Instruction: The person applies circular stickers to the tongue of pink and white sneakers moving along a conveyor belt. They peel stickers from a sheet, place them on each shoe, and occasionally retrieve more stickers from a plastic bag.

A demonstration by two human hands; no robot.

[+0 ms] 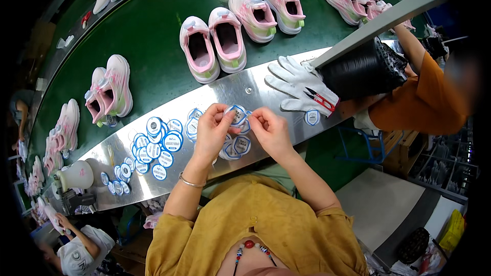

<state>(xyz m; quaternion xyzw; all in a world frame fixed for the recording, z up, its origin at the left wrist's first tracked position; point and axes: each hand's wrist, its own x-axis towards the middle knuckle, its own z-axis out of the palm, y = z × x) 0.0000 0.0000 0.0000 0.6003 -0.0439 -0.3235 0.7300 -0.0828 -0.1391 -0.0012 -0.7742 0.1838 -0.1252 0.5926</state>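
Note:
My left hand (214,129) is closed on a round white hang tag (237,116) with a blue rim, thumb and fingers gripping its left side. At the tag's right edge, the fingertips of my right hand (272,132) are pinched together; what lies between them is too small to make out. More tags (241,145) lie on the metal ledge below my hands, and some (192,124) sit beside my left hand. A larger loose pile of blue-rimmed tags (154,150) spreads further left. One single tag (312,117) rests to the right.
Beyond the metal ledge (153,110), a green conveyor (153,36) carries pairs of pink-white shoes (227,41). White gloves (292,83) with red-handled snips (322,100) on them lie right, near a black roll (363,71) and a slanting grey bar (383,23). A co-worker's orange sleeve (424,102) is beyond.

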